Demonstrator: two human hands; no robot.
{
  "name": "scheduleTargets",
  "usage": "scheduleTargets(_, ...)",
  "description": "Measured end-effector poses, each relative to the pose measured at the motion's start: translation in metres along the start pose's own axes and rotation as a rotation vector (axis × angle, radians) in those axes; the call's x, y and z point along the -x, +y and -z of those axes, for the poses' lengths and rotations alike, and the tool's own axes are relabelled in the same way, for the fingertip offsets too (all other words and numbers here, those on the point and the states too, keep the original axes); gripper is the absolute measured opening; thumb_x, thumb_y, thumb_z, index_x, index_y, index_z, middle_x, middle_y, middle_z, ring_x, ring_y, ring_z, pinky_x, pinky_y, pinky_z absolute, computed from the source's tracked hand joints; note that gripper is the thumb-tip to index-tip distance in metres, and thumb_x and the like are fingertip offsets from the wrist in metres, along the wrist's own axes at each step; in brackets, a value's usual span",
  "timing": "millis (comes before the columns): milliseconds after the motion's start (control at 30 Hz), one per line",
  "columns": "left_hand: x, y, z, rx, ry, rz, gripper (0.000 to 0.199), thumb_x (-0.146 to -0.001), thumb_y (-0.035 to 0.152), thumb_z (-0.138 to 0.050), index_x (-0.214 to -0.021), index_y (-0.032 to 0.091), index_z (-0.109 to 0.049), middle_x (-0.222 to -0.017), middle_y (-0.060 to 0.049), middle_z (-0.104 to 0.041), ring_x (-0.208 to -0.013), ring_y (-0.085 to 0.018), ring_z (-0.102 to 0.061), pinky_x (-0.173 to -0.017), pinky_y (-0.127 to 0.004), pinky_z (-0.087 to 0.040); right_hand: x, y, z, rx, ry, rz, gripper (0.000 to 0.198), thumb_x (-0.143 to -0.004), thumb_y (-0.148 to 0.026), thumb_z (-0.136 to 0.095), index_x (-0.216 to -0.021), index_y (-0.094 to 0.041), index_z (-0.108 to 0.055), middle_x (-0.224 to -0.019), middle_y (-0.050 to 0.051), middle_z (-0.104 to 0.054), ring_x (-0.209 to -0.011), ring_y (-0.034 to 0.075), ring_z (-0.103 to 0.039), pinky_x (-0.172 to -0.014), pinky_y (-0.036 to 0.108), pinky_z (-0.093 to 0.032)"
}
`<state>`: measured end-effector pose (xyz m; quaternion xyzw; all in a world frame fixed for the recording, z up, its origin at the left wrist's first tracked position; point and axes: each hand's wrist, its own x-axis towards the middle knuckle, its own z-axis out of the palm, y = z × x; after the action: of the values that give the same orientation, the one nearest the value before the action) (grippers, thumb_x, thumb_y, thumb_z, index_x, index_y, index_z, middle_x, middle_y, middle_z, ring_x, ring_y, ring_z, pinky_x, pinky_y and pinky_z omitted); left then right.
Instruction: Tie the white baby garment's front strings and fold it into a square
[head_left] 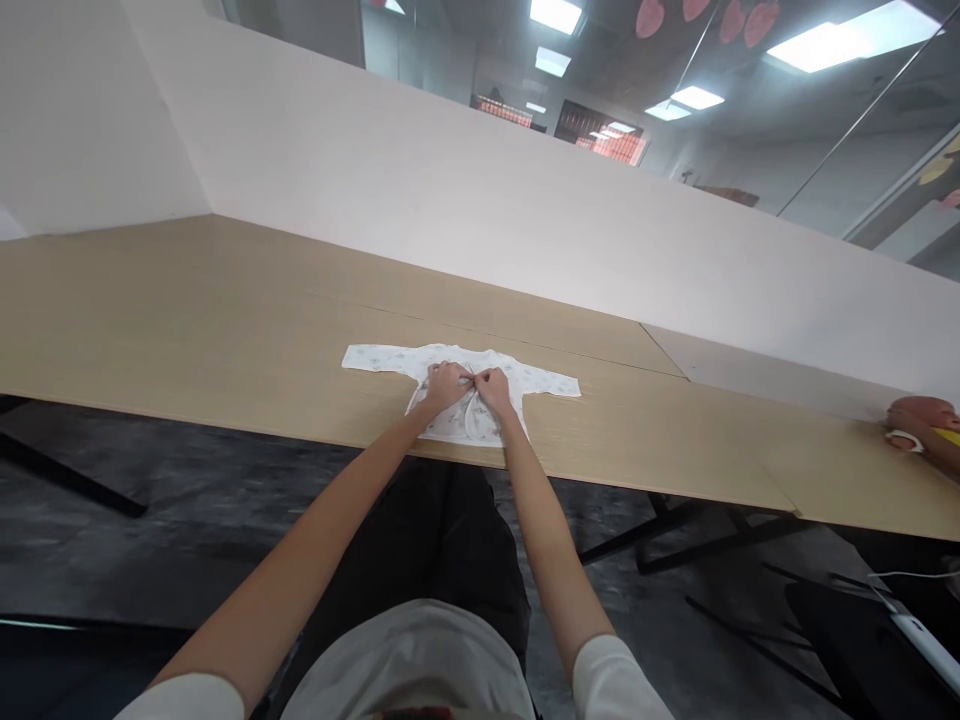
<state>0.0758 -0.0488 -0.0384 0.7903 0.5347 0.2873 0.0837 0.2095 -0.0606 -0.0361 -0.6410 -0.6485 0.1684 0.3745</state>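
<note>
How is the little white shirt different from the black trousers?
The little shirt is white with small prints; the black trousers look dark and plain. The little shirt lies spread out on the table; the black trousers are being worn. Both are clothes.

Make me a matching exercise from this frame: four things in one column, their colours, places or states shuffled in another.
1. Small garment
2. Table
3. Trousers
4. Right hand

A. Black
B. Beside the left hand, at the garment's front
C. White, patterned, sleeves spread sideways
D. Light wood colour

Pairs: 1-C, 2-D, 3-A, 4-B
</note>
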Motion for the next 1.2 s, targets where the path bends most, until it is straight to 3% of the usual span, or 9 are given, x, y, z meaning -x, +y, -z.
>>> scheduleTargets(200, -0.002, -0.004, -0.001, 0.091, 0.032, 0.012, 0.022, -0.082, 0.028, -0.06, -0.095, 0.023, -0.078, -0.102, -0.005, -0.075, -0.104, -0.025, -0.063, -0.099, -0.038, -0.04, 0.003, 0.002, 0.003, -0.13, 0.038, 0.017, 0.02, -0.077, -0.022, -0.047, -0.072, -0.016, -0.066, -0.077, 0.003, -0.068, -0.077, 0.016, -0.06, -0.075, 0.024, -0.044)
scheduleTargets(367, -0.004, -0.011, -0.004, 0.203, 0.037, 0.004, 0.027, -0.085, 0.032, -0.057, -0.1, 0.021, -0.077, -0.101, -0.006, -0.076, -0.091, -0.021, -0.067, -0.089, -0.032, -0.048, 0.001, 0.002, 0.002, -0.299, 0.06, -0.056, 0.023, -0.077, -0.026, -0.051, -0.086, -0.014, -0.068, -0.089, 0.007, -0.072, -0.083, 0.016, -0.064, -0.079, 0.024, -0.048)
scheduleTargets(700, -0.004, -0.011, -0.004, 0.299, 0.046, 0.053, 0.026, -0.082, 0.027, -0.056, -0.097, 0.019, -0.076, -0.1, -0.007, -0.076, -0.086, -0.02, -0.067, -0.084, -0.029, -0.051, 0.004, 0.003, 0.002, -0.293, 0.045, -0.105, 0.04, -0.074, -0.021, -0.045, -0.107, -0.014, -0.066, -0.086, 0.004, -0.073, -0.069, 0.014, -0.063, -0.065, 0.022, -0.048)
scheduleTargets(1000, -0.004, -0.014, -0.006, 0.352, 0.033, 0.006, 0.03, -0.085, 0.037, -0.054, -0.096, 0.019, -0.075, -0.099, -0.006, -0.076, -0.087, -0.019, -0.067, -0.082, -0.027, -0.049, 0.009, -0.002, -0.001, -0.258, 0.049, 0.01, 0.025, -0.075, -0.02, -0.05, -0.095, -0.017, -0.063, -0.08, 0.001, -0.068, -0.073, 0.013, -0.062, -0.075, 0.023, -0.049)
scheduleTargets(1200, -0.005, -0.013, -0.006, 0.18, 0.028, -0.008, 0.031, -0.089, 0.034, -0.048, -0.094, 0.019, -0.074, -0.101, -0.007, -0.074, -0.094, -0.02, -0.064, -0.089, -0.03, -0.047, 0.006, -0.002, -0.004, -0.266, 0.069, -0.046, 0.02, -0.07, -0.017, -0.049, -0.087, -0.019, -0.06, -0.078, 0.0, -0.066, -0.074, 0.013, -0.061, -0.077, 0.023, -0.048)
